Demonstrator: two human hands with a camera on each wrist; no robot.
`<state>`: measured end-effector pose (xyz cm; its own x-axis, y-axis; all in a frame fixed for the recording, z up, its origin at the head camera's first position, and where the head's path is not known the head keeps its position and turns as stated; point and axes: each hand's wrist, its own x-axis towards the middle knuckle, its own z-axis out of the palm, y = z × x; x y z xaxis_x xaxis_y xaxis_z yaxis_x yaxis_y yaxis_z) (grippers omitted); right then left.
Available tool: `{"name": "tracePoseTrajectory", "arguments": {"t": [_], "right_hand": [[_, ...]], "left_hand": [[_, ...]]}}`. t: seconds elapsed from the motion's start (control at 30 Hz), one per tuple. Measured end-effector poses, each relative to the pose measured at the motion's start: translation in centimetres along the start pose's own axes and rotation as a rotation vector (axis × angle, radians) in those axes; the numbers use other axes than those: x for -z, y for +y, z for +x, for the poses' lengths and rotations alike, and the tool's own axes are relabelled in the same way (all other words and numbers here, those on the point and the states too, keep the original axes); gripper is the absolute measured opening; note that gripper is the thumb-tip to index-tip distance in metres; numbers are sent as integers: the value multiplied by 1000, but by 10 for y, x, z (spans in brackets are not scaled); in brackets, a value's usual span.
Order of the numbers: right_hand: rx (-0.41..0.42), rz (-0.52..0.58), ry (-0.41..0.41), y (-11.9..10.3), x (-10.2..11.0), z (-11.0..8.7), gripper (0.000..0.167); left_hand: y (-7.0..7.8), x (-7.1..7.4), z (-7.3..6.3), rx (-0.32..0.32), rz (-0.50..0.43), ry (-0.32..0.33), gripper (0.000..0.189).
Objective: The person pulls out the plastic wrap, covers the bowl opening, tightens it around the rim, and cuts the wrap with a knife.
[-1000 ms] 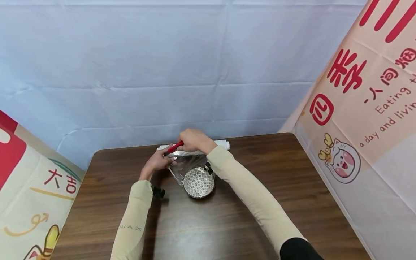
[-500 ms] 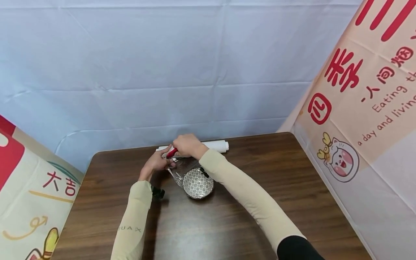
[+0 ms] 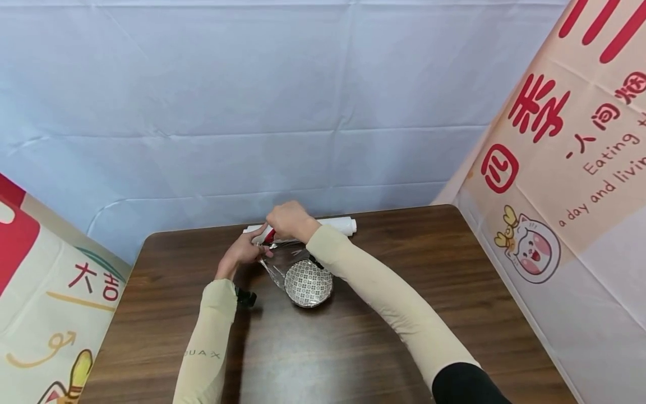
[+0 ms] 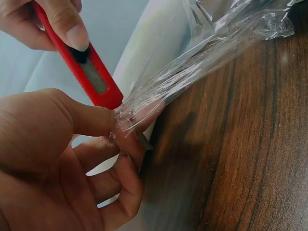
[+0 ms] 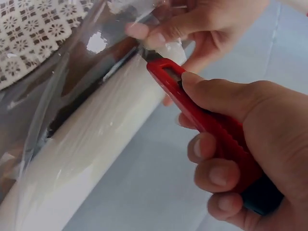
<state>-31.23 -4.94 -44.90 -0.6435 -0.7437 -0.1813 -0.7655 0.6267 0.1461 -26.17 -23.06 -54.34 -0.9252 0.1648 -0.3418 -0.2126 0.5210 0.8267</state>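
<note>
My left hand (image 3: 243,250) pinches gathered cling film (image 4: 187,72) between thumb and forefinger, beside the left end of a white film roll (image 3: 339,225). In my right hand (image 5: 274,130) I grip a red utility knife (image 5: 207,120), thumb on its slider. Its blade (image 5: 153,55) is out and meets the film close to my left fingertips; in the left wrist view the wrap partly hides the tip. A round patterned bowl (image 3: 309,285) sits in front of the roll. Film covers it and stretches toward my left hand. My right hand hides part of the roll.
The brown wooden table (image 3: 404,314) carries the bowl and roll, with the roll near its back edge. A pale cloth backdrop (image 3: 227,112) hangs right behind. A printed cloth (image 3: 545,168) rises along the right side, another (image 3: 60,292) along the left.
My right hand has moved left with the knife, up to my left fingers. Between roll and bowl the film has become more bunched. My left hand and the bowl have hardly moved.
</note>
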Motion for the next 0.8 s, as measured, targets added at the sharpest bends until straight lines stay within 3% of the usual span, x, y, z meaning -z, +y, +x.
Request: {"name": "tracePoseTrajectory", "arguments": {"t": [0.57,0.8], "right_hand": [[9,-1,3,25,-9,-17,26],[24,38,32,25,-10,-15,28]], "left_hand": [[-1,5,1,-6,-4,-24,75],[-1,5,3,-11,-11,-50,74]]}}
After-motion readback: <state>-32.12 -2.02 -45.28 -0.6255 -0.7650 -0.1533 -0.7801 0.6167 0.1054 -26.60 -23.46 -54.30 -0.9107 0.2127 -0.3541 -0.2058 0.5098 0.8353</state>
